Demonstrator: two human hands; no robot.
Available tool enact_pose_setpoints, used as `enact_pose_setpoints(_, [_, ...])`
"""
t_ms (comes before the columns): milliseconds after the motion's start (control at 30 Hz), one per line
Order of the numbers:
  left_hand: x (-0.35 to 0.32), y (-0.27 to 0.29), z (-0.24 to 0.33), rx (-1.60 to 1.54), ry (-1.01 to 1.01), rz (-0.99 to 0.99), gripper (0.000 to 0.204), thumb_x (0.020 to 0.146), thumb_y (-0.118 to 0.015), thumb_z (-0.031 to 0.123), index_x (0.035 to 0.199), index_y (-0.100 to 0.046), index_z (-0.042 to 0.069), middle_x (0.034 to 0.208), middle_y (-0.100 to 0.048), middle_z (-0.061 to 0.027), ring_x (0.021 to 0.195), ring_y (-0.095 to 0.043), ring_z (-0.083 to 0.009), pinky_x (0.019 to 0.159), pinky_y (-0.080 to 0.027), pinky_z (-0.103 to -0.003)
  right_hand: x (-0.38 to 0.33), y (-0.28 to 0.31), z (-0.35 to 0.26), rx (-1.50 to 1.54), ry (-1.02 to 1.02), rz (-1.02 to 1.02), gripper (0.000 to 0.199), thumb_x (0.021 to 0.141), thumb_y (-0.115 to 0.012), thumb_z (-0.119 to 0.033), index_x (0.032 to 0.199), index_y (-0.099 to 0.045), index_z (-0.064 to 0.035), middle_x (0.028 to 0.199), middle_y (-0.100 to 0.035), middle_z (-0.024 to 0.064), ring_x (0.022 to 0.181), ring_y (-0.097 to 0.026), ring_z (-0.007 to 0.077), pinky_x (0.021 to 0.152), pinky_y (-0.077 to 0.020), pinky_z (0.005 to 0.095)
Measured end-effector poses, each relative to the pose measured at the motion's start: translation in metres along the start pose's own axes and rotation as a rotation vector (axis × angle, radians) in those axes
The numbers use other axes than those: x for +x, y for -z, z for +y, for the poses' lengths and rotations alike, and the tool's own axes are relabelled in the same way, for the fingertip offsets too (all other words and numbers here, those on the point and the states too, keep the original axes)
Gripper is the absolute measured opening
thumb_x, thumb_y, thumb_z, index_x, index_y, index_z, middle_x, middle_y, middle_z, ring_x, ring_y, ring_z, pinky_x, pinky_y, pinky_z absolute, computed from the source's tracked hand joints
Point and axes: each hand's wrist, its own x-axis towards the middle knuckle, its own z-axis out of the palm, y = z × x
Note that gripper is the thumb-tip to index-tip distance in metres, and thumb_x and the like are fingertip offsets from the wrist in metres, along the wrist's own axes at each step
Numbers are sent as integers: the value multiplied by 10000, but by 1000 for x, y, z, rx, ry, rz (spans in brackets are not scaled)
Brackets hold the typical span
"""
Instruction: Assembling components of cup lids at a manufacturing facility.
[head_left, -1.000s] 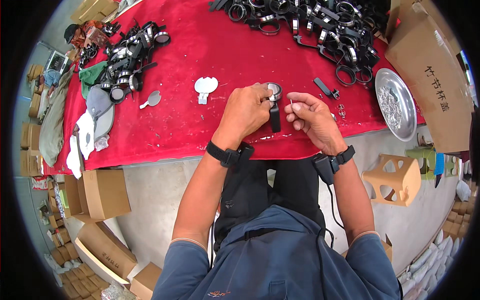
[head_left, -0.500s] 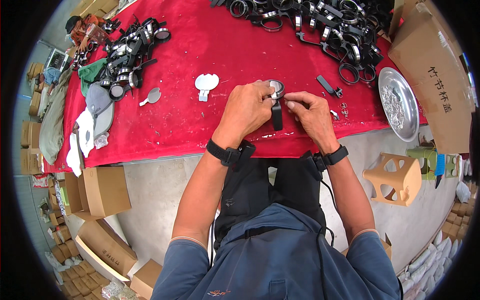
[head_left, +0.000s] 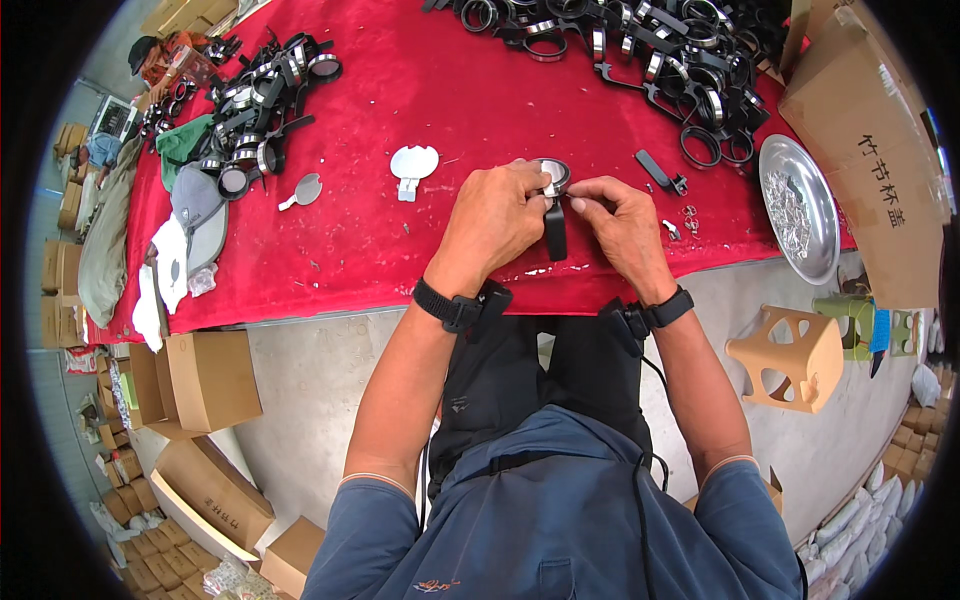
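On the red table in front of me is a black-and-silver ring-shaped lid (head_left: 556,172) with a black strap handle (head_left: 555,235) pointing toward me. My left hand (head_left: 492,212) grips its left side, fingers closed over the silver part. At the lid's right edge, my right hand (head_left: 622,225) is closed in a pinch of thumb and forefinger; a thin dark tip shows there, too small to make out. A loose silver disc with a tab (head_left: 414,163) lies left of my left hand, and a smaller grey disc (head_left: 308,188) farther left.
Heaps of similar black-and-silver rings (head_left: 690,70) fill the far right and far left. A metal tray of small pins (head_left: 798,210) stands at the right beside a cardboard box (head_left: 870,150). A loose black handle piece (head_left: 655,170) and small metal bits (head_left: 690,222) lie nearby. A cap (head_left: 200,215) rests left.
My right hand's fingertips have moved slightly left, up against the lid's right edge. My left hand keeps its hold on the lid.
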Motion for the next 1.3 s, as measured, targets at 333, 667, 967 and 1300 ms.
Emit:
enact_pose_setpoints(333, [2, 3, 7, 41, -2, -24, 346, 935, -755, 76, 1260, -814, -26, 1361, -762, -274, 1216, -759, -463, 1072, -614, -469, 9, -5, 2, -141, 133, 7, 141, 994, -751, -34, 1123, -788, 10, 1031, -751, 156, 950, -747, 326, 860, -575, 422])
enact_pose_setpoints(667, [4, 2, 3, 119, -66, -50, 321, 943, -729, 98, 1215, -825, -43, 1330, -771, -287, 1234, -751, -462, 1092, -599, -483, 11, -1, -3, -178, 124, -27, 137, 999, -759, -74, 1100, -777, 18, 1048, -756, 188, 980, -751, 374, 872, -573, 453])
enact_pose_setpoints(967, [5, 0, 1, 149, -98, -15, 327, 926, -687, 82, 1199, -831, -29, 1324, -774, -279, 1185, -759, -467, 1065, -610, -495, 15, 0, -9, -218, 137, -68, 151, 995, -755, -65, 1110, -781, 30, 1045, -766, 203, 997, -756, 392, 890, -578, 462])
enact_pose_setpoints(1300, [5, -2, 8, 160, -47, 1, 312, 929, -686, 75, 1181, -833, -34, 1311, -778, -275, 1134, -772, -473, 1041, -622, -495, 14, -6, 1, 369, -286, -79, 147, 1078, -729, -67, 1181, -782, 22, 943, -786, 49, 820, -713, 114, 705, -558, 283])
